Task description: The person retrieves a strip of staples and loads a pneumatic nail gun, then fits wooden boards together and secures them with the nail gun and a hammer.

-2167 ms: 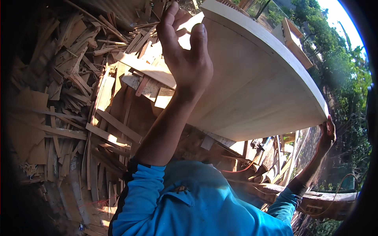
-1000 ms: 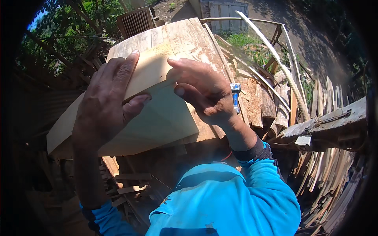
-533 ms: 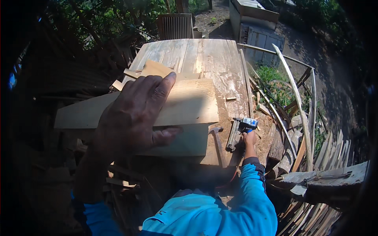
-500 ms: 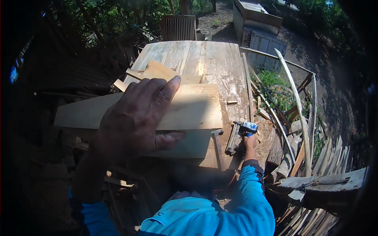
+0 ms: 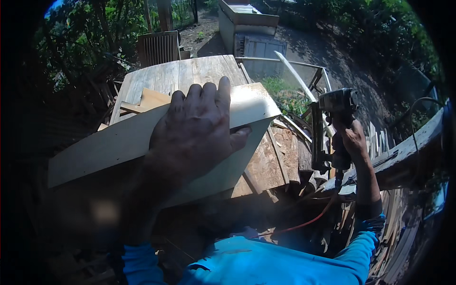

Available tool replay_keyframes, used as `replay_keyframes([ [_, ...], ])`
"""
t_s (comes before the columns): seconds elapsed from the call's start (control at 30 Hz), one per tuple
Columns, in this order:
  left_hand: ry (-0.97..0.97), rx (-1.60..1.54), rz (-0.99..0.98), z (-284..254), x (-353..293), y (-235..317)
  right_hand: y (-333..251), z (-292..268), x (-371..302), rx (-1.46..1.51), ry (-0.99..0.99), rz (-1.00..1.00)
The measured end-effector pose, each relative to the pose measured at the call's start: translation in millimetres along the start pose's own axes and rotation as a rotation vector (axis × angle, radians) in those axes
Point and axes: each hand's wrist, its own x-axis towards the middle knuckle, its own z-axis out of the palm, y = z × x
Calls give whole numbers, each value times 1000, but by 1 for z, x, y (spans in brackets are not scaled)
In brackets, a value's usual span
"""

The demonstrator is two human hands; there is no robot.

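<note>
The left hand (image 5: 197, 126) clasps the broad upturned edge of a pale wooden panel (image 5: 111, 142), fingers across the top, thumb against the near side; the panel stands at the near left of the table (image 5: 204, 71). Wrapped around its handle, the right hand (image 5: 352, 140) holds a nail gun (image 5: 336, 100) raised, well apart from the panel, a red hose (image 5: 308, 222) trailing below.

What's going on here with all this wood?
A person in a blue shirt has the left hand over the top edge of a pale wooden piece, thumb on its near side. The right hand holds a nail gun up, apart from the wood, with a red hose running from it. Behind the piece, loose offcuts lie on a plank table.
</note>
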Motion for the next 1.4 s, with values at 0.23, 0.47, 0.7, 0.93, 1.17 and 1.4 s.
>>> replay_keyframes([
  [0.23,36,-5,16,7,-15,-8,-226,8,-107,97,20,-50],
  [0.47,45,-23,79,-11,-26,12,-247,12,-135,-151,-113,-193],
  [0.7,-8,74,81,-15,-35,5,-239,28,-96,-215,-332,-280],
  [0.93,41,-3,90,-11,-34,14,-242,24,-92,-273,-402,-213],
  [1.17,65,6,98,-8,-32,17,-277,25,-104,-418,-399,-82],
  [1.4,33,-38,63,-10,-31,13,-287,32,-103,-465,-399,-51],
])
